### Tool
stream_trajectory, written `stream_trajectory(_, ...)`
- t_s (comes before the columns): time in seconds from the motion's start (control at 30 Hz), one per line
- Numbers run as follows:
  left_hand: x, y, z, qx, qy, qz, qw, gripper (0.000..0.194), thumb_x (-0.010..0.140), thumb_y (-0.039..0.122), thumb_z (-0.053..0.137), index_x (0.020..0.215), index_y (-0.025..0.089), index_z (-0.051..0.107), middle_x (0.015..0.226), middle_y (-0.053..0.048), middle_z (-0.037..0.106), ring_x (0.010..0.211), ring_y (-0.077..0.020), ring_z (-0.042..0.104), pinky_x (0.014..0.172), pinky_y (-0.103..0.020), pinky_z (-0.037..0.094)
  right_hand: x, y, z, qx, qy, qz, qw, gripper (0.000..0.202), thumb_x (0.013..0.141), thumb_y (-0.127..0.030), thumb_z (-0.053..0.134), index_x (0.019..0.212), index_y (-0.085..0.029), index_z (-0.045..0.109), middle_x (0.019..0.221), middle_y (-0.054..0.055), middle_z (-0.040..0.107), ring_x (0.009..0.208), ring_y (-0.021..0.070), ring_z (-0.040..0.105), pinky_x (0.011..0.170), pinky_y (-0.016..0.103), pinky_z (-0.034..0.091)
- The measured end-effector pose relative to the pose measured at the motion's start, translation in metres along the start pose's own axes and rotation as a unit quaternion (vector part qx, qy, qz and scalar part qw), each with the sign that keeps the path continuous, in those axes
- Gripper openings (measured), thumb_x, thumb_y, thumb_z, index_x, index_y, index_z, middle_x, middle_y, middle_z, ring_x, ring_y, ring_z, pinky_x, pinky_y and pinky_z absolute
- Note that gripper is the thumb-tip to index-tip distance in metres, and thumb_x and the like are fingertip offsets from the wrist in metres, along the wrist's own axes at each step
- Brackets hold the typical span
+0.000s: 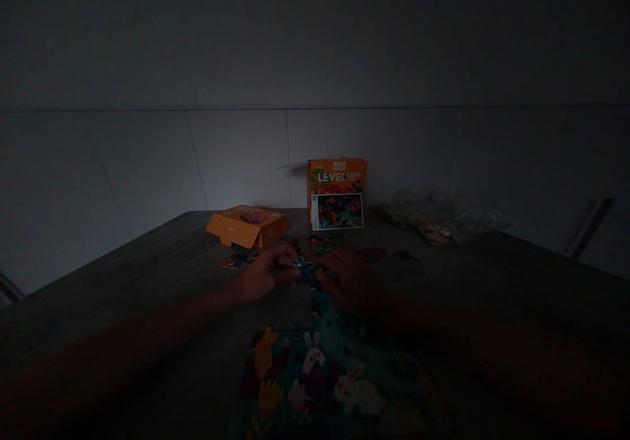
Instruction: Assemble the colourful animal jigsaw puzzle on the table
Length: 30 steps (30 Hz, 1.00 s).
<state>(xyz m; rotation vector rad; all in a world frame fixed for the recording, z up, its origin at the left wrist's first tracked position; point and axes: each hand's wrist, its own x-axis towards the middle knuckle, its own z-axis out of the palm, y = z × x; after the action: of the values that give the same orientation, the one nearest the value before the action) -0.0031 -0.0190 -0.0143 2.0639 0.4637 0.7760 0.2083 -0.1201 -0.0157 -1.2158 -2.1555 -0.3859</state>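
Head view: your left hand (266,274) pinched a blue puzzle piece (307,274) at the far end of the joined rabbit section (335,381); your right hand's (352,279) grip I couldn't tell. Loose pieces (236,260) beyond lay unjoined.

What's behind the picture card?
The upright orange box stands behind the card. Its upper front, reading "LEVEL UP!", shows; the card hides most of its lower front.

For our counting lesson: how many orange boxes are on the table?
2: the upright box, behind the picture card, and the lying box, to its left. None appears hidden.
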Motion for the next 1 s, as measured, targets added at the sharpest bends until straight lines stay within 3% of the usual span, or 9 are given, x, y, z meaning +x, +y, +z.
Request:
stream_trajectory(0.17, 0.001, -0.001, -0.002, 0.036, 0.0, 0.011, 0.999, 0.038, 0.085, 0.051, 0.062, 0.078, 0.016, 0.052, 0.055, 0.007, 0.041, 0.05, -0.0082, 0.035, 0.048, -0.019, 0.026, -0.002, 0.002, 0.001, 0.032, -0.024, -0.045, 0.998, 0.011, 0.09, -0.023, 0.058, 0.092, -0.015, 0.065, 0.092, 0.009, 0.066, 0.089, 0.0219, 0.059, 0.082, 0.036, 0.047)
stream_trajectory(0.3, 0.0, 0.0, -0.001, 0.039, -0.015, 0.016, 0.999, 0.038, 0.085, 0.051, 0.063, 0.076, 0.015, 0.054, 0.06, 0.004, 0.048, 0.055, -0.0099, 0.042, 0.053, -0.02, 0.031, -0.002, 0.003, 0.002, 0.051, -0.014, -0.026, 0.998, 0.007, 0.09, -0.018, 0.057, 0.087, -0.015, 0.063, 0.087, 0.008, 0.066, 0.087, 0.0214, 0.059, 0.081, 0.035, 0.046)
stream_trajectory(0.47, -0.001, 0.004, 0.0, 0.048, -0.019, 0.013, 0.999, 0.025, 0.08, 0.036, 0.07, 0.086, 0.014, 0.06, 0.075, 0.0, 0.06, 0.071, -0.0138, 0.055, 0.065, -0.024, 0.042, -0.001, 0.001, 0.001, 0.05, -0.007, -0.013, 0.999, 0.008, 0.089, -0.018, 0.056, 0.085, -0.015, 0.063, 0.085, 0.008, 0.066, 0.087, 0.022, 0.06, 0.08, 0.035, 0.046)
stream_trajectory(0.6, -0.001, 0.005, 0.001, 0.043, -0.009, -0.01, 0.999, 0.033, 0.078, 0.032, 0.07, 0.105, 0.014, 0.059, 0.067, 0.004, 0.055, 0.065, -0.0121, 0.052, 0.061, -0.022, 0.04, -0.001, 0.0, 0.001, 0.048, -0.006, 0.002, 0.999, 0.009, 0.089, -0.019, 0.055, 0.086, -0.016, 0.064, 0.087, 0.008, 0.067, 0.087, 0.0222, 0.061, 0.08, 0.036, 0.046)
stream_trajectory(0.8, -0.001, 0.001, 0.002, 0.009, 0.008, -0.034, 0.999, 0.03, 0.081, 0.034, 0.067, 0.101, 0.015, 0.055, 0.067, 0.003, 0.06, 0.062, -0.0121, 0.051, 0.059, -0.023, 0.038, 0.003, 0.0, -0.008, 0.045, -0.004, 0.042, 0.998, 0.015, 0.091, -0.02, 0.052, 0.084, -0.016, 0.065, 0.085, 0.007, 0.069, 0.084, 0.0208, 0.063, 0.079, 0.034, 0.046)
stream_trajectory(0.9, -0.006, 0.008, 0.012, 0.047, 0.028, -0.016, 0.998, 0.025, 0.086, 0.033, 0.063, 0.103, 0.017, 0.053, 0.068, 0.004, 0.057, 0.064, -0.0133, 0.053, 0.059, -0.023, 0.039, 0.012, 0.002, -0.022, -0.027, -0.074, 0.118, 0.99, 0.022, 0.094, -0.02, 0.046, 0.088, -0.014, 0.067, 0.086, 0.009, 0.07, 0.077, 0.0195, 0.064, 0.071, 0.031, 0.046)
stream_trajectory(1.0, -0.014, 0.021, 0.024, 0.16, -0.032, 0.051, 0.985, 0.009, 0.092, 0.026, 0.056, 0.098, 0.019, 0.056, 0.085, -0.001, 0.061, 0.08, -0.0169, 0.058, 0.071, -0.028, 0.045, 0.021, 0.007, -0.039, -0.126, -0.228, 0.162, 0.952, 0.026, 0.093, -0.024, 0.048, 0.093, -0.012, 0.07, 0.084, 0.014, 0.072, 0.069, 0.0228, 0.065, 0.06, 0.03, 0.044)
